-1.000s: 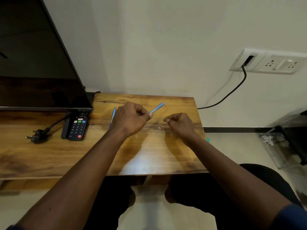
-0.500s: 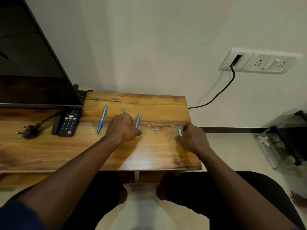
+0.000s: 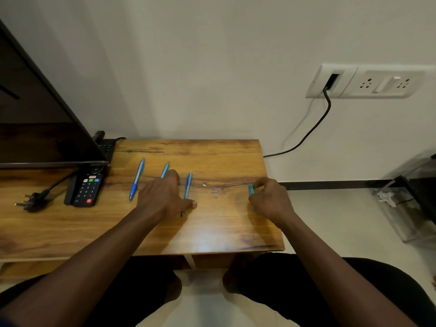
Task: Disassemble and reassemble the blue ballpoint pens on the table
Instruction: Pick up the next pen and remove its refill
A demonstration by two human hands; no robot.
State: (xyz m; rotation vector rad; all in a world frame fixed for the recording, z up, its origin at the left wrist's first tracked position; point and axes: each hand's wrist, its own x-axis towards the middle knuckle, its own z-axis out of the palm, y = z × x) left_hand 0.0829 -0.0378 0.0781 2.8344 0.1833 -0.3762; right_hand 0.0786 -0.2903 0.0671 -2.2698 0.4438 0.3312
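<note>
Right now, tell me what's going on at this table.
A person's left hand lies across two blue pens on the wooden table; a third pen lies further left. The right hand pinches a blue pen piece near the table's right edge. Between the hands lie small loose parts, so one pen appears taken apart.

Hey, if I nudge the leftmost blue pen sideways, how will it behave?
The leftmost blue pen looks round-barrelled and lies free on the smooth wooden table, so it would probably roll. It is slim plastic, so likely light and stiff.
</note>
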